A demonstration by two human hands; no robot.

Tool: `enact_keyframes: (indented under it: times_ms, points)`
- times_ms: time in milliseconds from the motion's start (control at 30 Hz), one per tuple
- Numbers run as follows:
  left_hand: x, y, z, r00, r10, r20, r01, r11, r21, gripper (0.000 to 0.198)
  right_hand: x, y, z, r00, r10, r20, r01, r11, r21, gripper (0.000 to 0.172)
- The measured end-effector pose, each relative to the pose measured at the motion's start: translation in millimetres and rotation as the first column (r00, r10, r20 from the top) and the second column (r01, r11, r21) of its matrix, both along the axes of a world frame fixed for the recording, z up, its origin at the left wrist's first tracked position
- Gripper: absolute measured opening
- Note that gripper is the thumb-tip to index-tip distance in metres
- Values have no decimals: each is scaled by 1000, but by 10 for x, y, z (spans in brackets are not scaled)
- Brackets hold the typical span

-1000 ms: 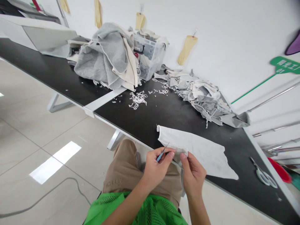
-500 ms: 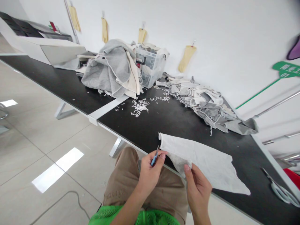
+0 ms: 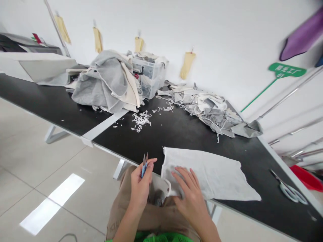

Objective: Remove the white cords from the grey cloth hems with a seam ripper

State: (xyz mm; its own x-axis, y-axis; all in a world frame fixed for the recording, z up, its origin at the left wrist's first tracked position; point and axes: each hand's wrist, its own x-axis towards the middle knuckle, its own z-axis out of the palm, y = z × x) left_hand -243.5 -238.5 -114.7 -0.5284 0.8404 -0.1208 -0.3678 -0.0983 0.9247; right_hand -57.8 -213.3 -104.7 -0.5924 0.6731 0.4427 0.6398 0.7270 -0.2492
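Head view: white cloth piece (image 3: 212, 173), now laid flat at the bench (image 3: 181, 131) near edge, no longer lifted. Right hand (image 3: 188, 191), fingers spread, presses its near corner. Left hand (image 3: 141, 185), just left of the cloth, grip closed on blue snips (image 3: 144, 164), lifted clear.

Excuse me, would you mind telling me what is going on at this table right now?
A seated person is handling a white fabric piece at the near edge of a black table. The right hand lies flat on the fabric's near end, while the left hand holds small blue thread snips upright beside it. Piles of grey and cream fabric, white thread scraps and scissors lie farther off.
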Motion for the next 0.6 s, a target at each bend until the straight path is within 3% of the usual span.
enact_keyframes:
  times_ms: [167,267,467,600]
  points:
    - [-19,30,20,997,28,72,-30,999,27,39,280,-15,86,990,-100,96,103,994,-24,53]
    - [-14,77,81,996,27,87,-30,999,30,38,406,-39,128,991,-100,92,104,994,-38,52]
    - [-28,146,211,999,21,40,-24,998,65,37,397,-78,68,991,-69,-112,64,997,-46,63]
    - [-113,127,292,999,46,5,-47,998,44,42,386,-56,140,952,-167,-255,123,976,-178,60]
